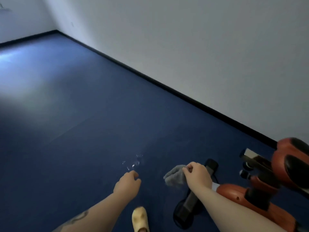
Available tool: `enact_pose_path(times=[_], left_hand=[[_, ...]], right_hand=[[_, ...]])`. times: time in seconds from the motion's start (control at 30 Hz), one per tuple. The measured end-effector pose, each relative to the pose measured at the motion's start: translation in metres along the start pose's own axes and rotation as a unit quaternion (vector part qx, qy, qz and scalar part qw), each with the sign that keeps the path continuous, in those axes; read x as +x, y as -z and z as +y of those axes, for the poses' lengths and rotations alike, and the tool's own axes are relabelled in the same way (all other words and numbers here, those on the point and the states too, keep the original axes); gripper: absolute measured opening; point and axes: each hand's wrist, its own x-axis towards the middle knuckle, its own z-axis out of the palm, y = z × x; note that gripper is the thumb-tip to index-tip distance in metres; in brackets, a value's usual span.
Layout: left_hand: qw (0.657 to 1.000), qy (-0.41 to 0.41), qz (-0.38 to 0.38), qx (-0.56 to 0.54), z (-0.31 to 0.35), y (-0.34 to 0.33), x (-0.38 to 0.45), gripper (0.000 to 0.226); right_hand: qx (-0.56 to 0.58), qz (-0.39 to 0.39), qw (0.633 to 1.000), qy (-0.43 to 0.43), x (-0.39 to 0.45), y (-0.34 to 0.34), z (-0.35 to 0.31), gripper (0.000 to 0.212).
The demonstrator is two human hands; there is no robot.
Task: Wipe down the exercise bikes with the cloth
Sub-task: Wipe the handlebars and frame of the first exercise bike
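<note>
An orange and black exercise bike [260,185] stands at the lower right, only its lower frame and black floor bar [189,206] in view. My right hand [198,175] grips a bunched grey cloth [175,176] just left of the bike's floor bar, above the floor. My left hand [128,182] hangs over the blue floor to the left of the cloth, fingers loosely curled, holding nothing.
The blue floor [75,123] stretches away to the left and back. A white wall [200,56] with a black skirting runs diagonally on the right. Small wet spots [133,162] glint on the floor ahead of my left hand. A yellow shoe [139,218] shows at the bottom.
</note>
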Motion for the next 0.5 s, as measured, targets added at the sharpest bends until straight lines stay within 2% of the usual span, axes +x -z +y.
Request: enact_pose_path(times=[0.13, 0.23, 0.5], left_hand=[[0.997, -0.041, 0.001, 0.072, 0.034, 0.065, 0.089, 0.034], [0.993, -0.073, -0.011, 0.095, 0.080, 0.088, 0.139, 0.033], [0.958, -0.237, -0.092, 0.134, 0.242, 0.060, 0.235, 0.037]], right_hand=[[0.041, 0.057, 0.995, -0.065, 0.056, 0.006, -0.035, 0.015], [0.066, 0.083, 0.990, -0.094, 0.091, 0.018, -0.048, 0.015], [0.082, 0.148, 0.968, -0.188, 0.205, 0.049, -0.028, 0.017]])
